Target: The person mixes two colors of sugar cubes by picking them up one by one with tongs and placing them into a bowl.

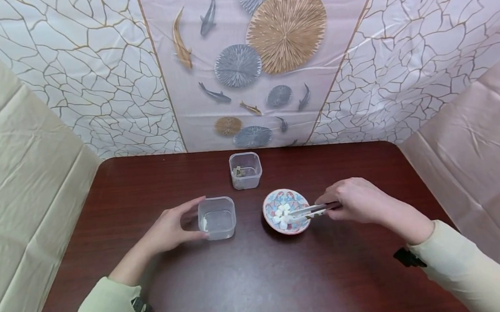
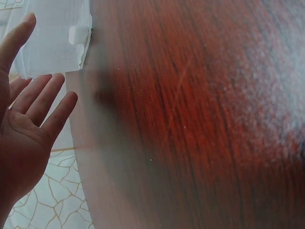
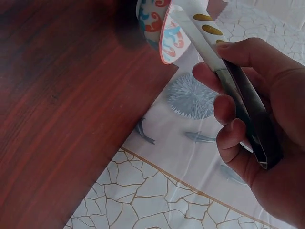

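Note:
My left hand (image 1: 166, 229) holds the left side of a clear plastic container (image 1: 226, 232), index finger toward the back rim and thumb toward the front. A small white cube (image 2: 78, 35) lies inside by the wall. My right hand (image 1: 356, 201) grips metal tongs (image 1: 301, 211) by their dark handle (image 3: 250, 117), fingers curled round it. Patterned in red and blue, a bowl (image 1: 300, 202) stands right of the container and holds several white cubes (image 1: 284, 209). The tongs' tips reach in among the cubes.
A second clear container (image 1: 252, 182) stands farther back, with a few small brownish pieces (image 1: 238, 171) in its left corner. The dark wooden table (image 1: 253, 286) ends at a patterned cloth wall (image 1: 245, 111). Beige cloth (image 1: 20, 163) borders the left side.

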A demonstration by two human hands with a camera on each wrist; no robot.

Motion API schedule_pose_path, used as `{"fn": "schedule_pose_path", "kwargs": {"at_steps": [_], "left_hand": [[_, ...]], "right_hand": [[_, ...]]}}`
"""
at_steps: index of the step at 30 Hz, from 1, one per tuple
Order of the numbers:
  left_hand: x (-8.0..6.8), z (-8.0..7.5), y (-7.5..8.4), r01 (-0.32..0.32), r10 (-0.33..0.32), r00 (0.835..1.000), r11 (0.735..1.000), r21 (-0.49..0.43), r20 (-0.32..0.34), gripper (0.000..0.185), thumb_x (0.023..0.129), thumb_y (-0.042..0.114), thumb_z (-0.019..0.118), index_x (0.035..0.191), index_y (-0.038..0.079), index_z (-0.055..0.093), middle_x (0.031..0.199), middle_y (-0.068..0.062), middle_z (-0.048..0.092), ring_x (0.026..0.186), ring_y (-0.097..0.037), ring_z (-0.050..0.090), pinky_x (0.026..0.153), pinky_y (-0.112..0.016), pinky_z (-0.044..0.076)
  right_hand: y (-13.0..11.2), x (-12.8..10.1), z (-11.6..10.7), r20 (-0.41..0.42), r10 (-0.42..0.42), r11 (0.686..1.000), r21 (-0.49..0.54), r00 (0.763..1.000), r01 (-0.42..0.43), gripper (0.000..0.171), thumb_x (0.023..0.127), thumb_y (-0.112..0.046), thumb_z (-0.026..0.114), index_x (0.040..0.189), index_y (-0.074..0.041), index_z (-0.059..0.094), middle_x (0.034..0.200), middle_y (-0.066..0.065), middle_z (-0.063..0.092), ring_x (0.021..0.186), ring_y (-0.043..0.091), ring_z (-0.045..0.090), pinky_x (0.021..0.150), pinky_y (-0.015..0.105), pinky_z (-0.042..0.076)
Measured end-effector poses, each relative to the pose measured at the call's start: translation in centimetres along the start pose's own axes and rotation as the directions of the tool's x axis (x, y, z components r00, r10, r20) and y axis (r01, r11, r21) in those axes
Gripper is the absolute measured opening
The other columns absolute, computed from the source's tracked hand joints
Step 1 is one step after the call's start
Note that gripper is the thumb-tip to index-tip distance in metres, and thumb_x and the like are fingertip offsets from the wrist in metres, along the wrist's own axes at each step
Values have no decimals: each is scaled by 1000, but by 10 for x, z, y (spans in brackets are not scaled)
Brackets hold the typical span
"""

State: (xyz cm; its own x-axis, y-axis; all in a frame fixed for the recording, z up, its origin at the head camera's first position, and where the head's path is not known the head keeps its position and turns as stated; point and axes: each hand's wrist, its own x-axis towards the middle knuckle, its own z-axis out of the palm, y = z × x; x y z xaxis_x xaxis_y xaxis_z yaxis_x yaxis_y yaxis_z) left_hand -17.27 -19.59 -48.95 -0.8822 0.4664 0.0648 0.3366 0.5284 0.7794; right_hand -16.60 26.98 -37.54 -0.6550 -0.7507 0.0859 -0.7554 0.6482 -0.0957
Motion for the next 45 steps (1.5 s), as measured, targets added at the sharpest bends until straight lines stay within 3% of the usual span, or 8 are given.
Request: {"fn": "schedule_pose_path", "kwargs": {"at_steps": [4,11,16,22,33,39,45], "left_hand": [[0,0,-1,-2,2,1000,1000,-3,-1,93,80,24,97,159,8,51,147,-17,65,132,-33,66,112,-55,50],[1,0,-3,-2,2,1000,1000,-6,5,94,80,26,97,159,8,50,147,-17,65,133,-33,66,112,-55,50],[1,1,-4,2,-2,1000,1000,-9,7,94,80,27,97,159,8,50,148,-17,65,133,-33,65,111,-54,51],[0,1,-4,4,-4,1000,1000,-13,9,94,80,26,97,160,9,50,148,-16,65,133,-33,65,112,-54,50],[2,-1,-7,-35,35,999,999,-24,-3,91,81,25,97,159,8,51,148,-17,64,131,-34,67,112,-54,50],[3,-1,-7,-37,37,999,999,-25,-5,90,80,21,97,157,6,52,148,-16,65,131,-32,67,112,-52,51],[3,-1,-6,-29,29,1000,999,-29,2,90,81,22,97,158,5,51,147,-16,65,131,-33,67,111,-53,51]], "right_hand": [[-1,1,1,-2,16,1000,-1,1000,-16,29,77,-10,82,103,-22,84,77,-19,62,65,-3,53,56,27,47],[-8,14,-1,-65,-6,1000,-17,998,5,30,78,-14,84,108,-21,84,84,-14,69,70,5,64,60,31,52],[-17,36,-4,-95,-59,998,-18,994,58,30,79,-16,83,109,-22,84,89,-12,72,80,10,71,64,35,56],[-30,69,-4,-89,-122,992,-7,989,122,33,81,-17,81,113,-21,83,90,-10,72,77,12,68,63,35,53],[-57,128,4,-37,-236,971,-43,971,234,30,86,-21,78,115,-19,82,101,-6,80,84,11,73,63,35,56],[-70,153,12,55,-241,969,-34,969,243,22,85,-19,76,106,-24,81,82,-11,72,70,7,60,57,32,48],[-78,171,20,128,-262,961,-55,957,270,18,84,-20,79,102,-21,80,78,-8,69,69,9,61,55,34,48]]}}
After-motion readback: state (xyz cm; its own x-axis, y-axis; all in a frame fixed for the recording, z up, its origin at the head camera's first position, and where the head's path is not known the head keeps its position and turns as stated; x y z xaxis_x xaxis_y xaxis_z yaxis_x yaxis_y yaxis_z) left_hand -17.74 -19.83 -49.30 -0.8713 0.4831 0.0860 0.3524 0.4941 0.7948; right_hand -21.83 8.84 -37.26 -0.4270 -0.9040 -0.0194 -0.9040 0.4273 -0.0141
